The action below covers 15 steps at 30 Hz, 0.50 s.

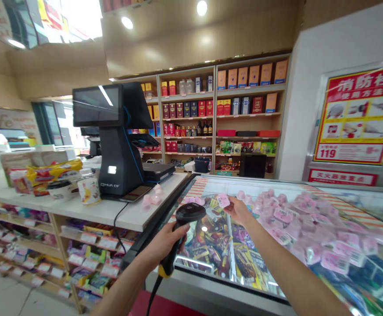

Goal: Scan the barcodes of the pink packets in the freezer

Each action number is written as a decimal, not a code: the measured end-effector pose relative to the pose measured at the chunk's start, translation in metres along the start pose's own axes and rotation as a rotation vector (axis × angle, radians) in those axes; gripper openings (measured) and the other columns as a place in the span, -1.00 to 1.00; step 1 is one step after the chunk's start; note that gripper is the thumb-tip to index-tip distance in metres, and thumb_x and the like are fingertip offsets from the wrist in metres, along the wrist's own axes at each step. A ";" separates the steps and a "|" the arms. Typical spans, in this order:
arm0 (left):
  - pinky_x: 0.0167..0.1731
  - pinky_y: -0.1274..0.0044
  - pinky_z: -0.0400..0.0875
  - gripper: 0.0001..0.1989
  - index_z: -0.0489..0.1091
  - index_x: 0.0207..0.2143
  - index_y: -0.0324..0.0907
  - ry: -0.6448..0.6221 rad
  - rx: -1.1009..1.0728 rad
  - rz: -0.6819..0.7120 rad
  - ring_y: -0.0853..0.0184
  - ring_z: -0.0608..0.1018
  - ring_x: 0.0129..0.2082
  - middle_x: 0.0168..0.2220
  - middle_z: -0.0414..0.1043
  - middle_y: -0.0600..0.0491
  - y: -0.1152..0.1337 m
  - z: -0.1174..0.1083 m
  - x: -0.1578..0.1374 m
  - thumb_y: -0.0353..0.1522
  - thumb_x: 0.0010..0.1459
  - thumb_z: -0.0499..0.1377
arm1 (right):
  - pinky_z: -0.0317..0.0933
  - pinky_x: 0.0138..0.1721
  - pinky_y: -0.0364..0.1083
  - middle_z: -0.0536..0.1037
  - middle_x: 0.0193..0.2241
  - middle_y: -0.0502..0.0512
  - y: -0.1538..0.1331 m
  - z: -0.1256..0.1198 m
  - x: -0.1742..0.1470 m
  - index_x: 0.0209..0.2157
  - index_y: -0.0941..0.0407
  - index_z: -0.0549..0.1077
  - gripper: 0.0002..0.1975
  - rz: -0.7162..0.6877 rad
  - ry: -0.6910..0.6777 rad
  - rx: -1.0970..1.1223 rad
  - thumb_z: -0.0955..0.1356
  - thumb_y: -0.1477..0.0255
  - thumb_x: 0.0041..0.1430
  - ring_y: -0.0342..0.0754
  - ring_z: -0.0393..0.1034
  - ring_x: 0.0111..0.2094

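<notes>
My left hand [169, 240] is wrapped around the grip of a black and yellow barcode scanner [188, 213], whose cord hangs down below it. The scanner's head points forward and to the right, over the glass of a chest freezer [207, 270]. In my right hand [240, 211], the fingertips pinch a small pink-labelled plastic tag [223, 200], to the right of the scanner head and apart from it. Many similar pink-labelled pieces [296, 217] lie heaped on the glass to the right of my right hand. Colourful wrapped packs show beneath the glass.
On the white counter [128, 217] to the left stand a black checkout terminal [115, 145], a few pink pieces [152, 197] and snack packs [55, 175]. Shelves [187, 98] of boxes and bottles line the back. A red fire-hydrant sign [359, 116] hangs at right.
</notes>
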<state>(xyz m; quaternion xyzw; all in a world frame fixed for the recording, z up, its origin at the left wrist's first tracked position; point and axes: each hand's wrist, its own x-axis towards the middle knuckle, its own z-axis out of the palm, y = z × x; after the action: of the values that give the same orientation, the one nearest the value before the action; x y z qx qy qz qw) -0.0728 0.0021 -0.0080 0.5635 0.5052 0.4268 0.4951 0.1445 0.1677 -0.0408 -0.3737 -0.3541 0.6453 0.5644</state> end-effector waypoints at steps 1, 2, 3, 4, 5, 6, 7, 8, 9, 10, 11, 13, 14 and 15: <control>-0.64 0.63 0.15 -0.67 0.25 -0.51 -0.25 -0.001 0.001 -0.001 0.52 0.24 -0.70 -0.66 0.22 0.16 -0.001 0.000 0.000 -0.12 -0.08 0.07 | 0.17 -0.53 -0.20 0.43 -0.68 -0.03 0.000 -0.001 0.000 -0.50 0.14 0.34 -0.89 0.004 0.006 -0.008 0.20 0.49 -0.03 -0.20 0.28 -0.63; -0.64 0.63 0.15 -0.67 0.25 -0.52 -0.25 0.002 0.003 0.002 0.52 0.24 -0.70 -0.66 0.21 0.17 -0.001 0.001 0.000 -0.12 -0.08 0.07 | 0.16 -0.55 -0.21 0.43 -0.68 -0.03 0.000 -0.002 0.001 -0.50 0.14 0.34 -0.90 0.005 0.010 -0.019 0.21 0.49 -0.04 -0.20 0.27 -0.64; -0.64 0.63 0.15 -0.67 0.25 -0.53 -0.25 0.009 0.008 0.003 0.52 0.25 -0.70 -0.67 0.20 0.17 -0.003 0.000 0.000 -0.12 -0.08 0.07 | 0.15 -0.56 -0.21 0.43 -0.69 -0.02 0.000 -0.003 0.002 -0.50 0.15 0.34 -0.90 0.004 0.011 -0.031 0.21 0.49 -0.04 -0.20 0.27 -0.65; -0.64 0.63 0.15 -0.67 0.24 -0.54 -0.25 0.016 0.014 0.004 0.52 0.25 -0.69 -0.68 0.19 0.18 -0.004 0.000 0.001 -0.12 -0.09 0.07 | 0.14 -0.57 -0.21 0.43 -0.69 -0.02 0.000 -0.005 0.003 -0.49 0.15 0.34 -0.90 0.000 0.011 -0.044 0.22 0.48 -0.04 -0.20 0.26 -0.66; -0.64 0.63 0.14 -0.67 0.24 -0.55 -0.25 0.022 0.021 0.006 0.52 0.25 -0.69 -0.68 0.19 0.18 -0.006 -0.001 0.001 -0.12 -0.09 0.07 | 0.14 -0.58 -0.21 0.43 -0.69 -0.02 0.000 -0.006 0.004 -0.49 0.15 0.34 -0.90 -0.006 0.012 -0.055 0.21 0.48 -0.04 -0.20 0.26 -0.66; -0.63 0.63 0.14 -0.66 0.24 -0.54 -0.26 0.028 0.025 0.009 0.51 0.26 -0.69 -0.68 0.19 0.18 -0.008 -0.002 0.001 -0.12 -0.09 0.07 | 0.13 -0.59 -0.21 0.42 -0.69 -0.02 0.000 -0.007 0.006 -0.48 0.16 0.34 -0.90 -0.013 0.015 -0.069 0.21 0.48 -0.04 -0.20 0.26 -0.67; -0.63 0.63 0.14 -0.66 0.25 -0.54 -0.26 0.032 0.027 0.014 0.51 0.26 -0.69 -0.68 0.19 0.18 -0.009 -0.004 0.000 -0.12 -0.09 0.07 | 0.13 -0.60 -0.21 0.41 -0.70 -0.02 0.001 -0.008 0.007 -0.48 0.16 0.34 -0.90 -0.020 0.022 -0.087 0.21 0.48 -0.05 -0.20 0.25 -0.68; -0.63 0.63 0.13 -0.66 0.25 -0.52 -0.26 0.034 0.025 0.020 0.51 0.26 -0.69 -0.67 0.20 0.18 -0.011 -0.005 0.000 -0.12 -0.08 0.06 | 0.12 -0.61 -0.21 0.40 -0.71 -0.03 0.002 -0.008 0.008 -0.48 0.16 0.33 -0.90 -0.026 0.034 -0.104 0.21 0.48 -0.05 -0.20 0.25 -0.69; -0.64 0.62 0.13 -0.66 0.25 -0.51 -0.26 0.034 0.022 0.026 0.51 0.26 -0.69 -0.67 0.20 0.18 -0.013 -0.007 0.000 -0.12 -0.08 0.06 | 0.12 -0.61 -0.21 0.39 -0.72 -0.03 0.004 -0.009 0.009 -0.47 0.16 0.33 -0.90 -0.032 0.046 -0.116 0.21 0.48 -0.05 -0.20 0.25 -0.70; -0.64 0.62 0.13 -0.66 0.25 -0.51 -0.25 0.035 0.017 0.030 0.51 0.25 -0.69 -0.67 0.20 0.18 -0.014 -0.008 -0.001 -0.11 -0.07 0.05 | 0.12 -0.61 -0.21 0.39 -0.72 -0.04 0.006 -0.008 0.010 -0.47 0.15 0.32 -0.90 -0.036 0.053 -0.122 0.20 0.49 -0.05 -0.20 0.24 -0.70; -0.63 0.62 0.13 -0.66 0.25 -0.52 -0.25 0.037 0.013 0.032 0.51 0.25 -0.69 -0.67 0.21 0.18 -0.014 -0.009 -0.001 -0.11 -0.07 0.05 | 0.12 -0.61 -0.21 0.38 -0.73 -0.05 0.008 -0.008 0.010 -0.46 0.15 0.32 -0.90 -0.036 0.052 -0.125 0.21 0.49 -0.06 -0.20 0.25 -0.70; -0.62 0.63 0.14 -0.67 0.23 -0.53 -0.24 0.034 0.003 0.032 0.51 0.26 -0.68 -0.67 0.21 0.18 -0.014 -0.011 -0.003 -0.12 -0.08 0.06 | 0.13 -0.61 -0.21 0.38 -0.72 -0.05 0.011 -0.005 0.010 -0.46 0.15 0.32 -0.91 -0.023 0.036 -0.132 0.21 0.49 -0.05 -0.21 0.26 -0.69; -0.62 0.63 0.14 -0.67 0.22 -0.54 -0.24 0.027 0.000 0.028 0.51 0.26 -0.67 -0.67 0.21 0.18 -0.014 -0.012 -0.004 -0.12 -0.08 0.06 | 0.12 -0.62 -0.22 0.38 -0.72 -0.04 0.012 -0.003 0.009 -0.47 0.15 0.32 -0.92 -0.016 0.022 -0.141 0.22 0.48 -0.05 -0.21 0.26 -0.68; -0.61 0.63 0.14 -0.67 0.22 -0.54 -0.24 0.019 -0.001 0.025 0.51 0.26 -0.67 -0.67 0.21 0.18 -0.013 -0.012 -0.004 -0.12 -0.08 0.06 | 0.12 -0.63 -0.22 0.38 -0.72 -0.04 0.013 -0.001 0.008 -0.49 0.15 0.32 -0.93 -0.009 0.010 -0.153 0.23 0.47 -0.05 -0.21 0.26 -0.68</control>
<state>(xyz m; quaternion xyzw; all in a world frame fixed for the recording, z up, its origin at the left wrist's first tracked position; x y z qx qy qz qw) -0.0872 -0.0008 -0.0190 0.5654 0.5026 0.4385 0.4852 0.1383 0.1741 -0.0529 -0.4175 -0.4013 0.6117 0.5390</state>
